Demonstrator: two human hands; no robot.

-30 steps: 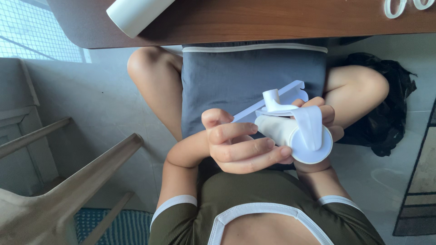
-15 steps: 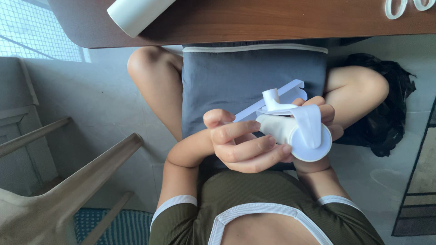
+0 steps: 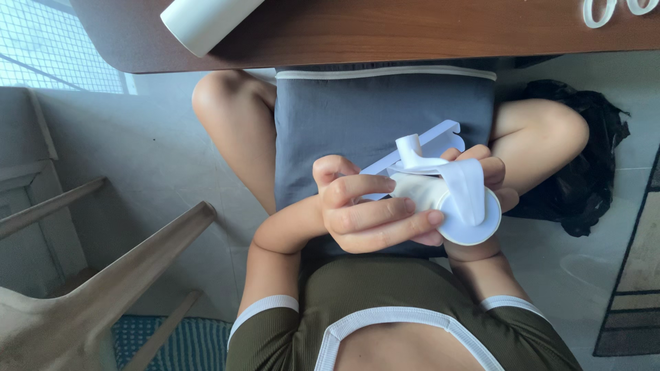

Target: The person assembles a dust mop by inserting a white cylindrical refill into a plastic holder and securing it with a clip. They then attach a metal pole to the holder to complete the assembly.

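Head view: left hand [image 3: 371, 213] curls closed around a white plastic fixture [image 3: 447, 189]; right hand [image 3: 491, 175] grips its far side, over the grey cushion [image 3: 357, 117] on the lap.

Surface 1: dark wood table [image 3: 412, 31] along the top of the frame, edge rounded at upper left; a white cylinder [image 3: 206, 20] lies on it at upper left, tilted, one end overhanging the table edge; white curved shapes [image 3: 608, 10] rest on it at upper right, cut off by the frame. Surface 2: pale tiled floor [image 3: 158, 165] below; a black crumpled bag [image 3: 591, 178] lies on it at right; a dark-bordered rug [image 3: 636, 288] at lower right; a teal ribbed mat [image 3: 185, 340] at lower left.
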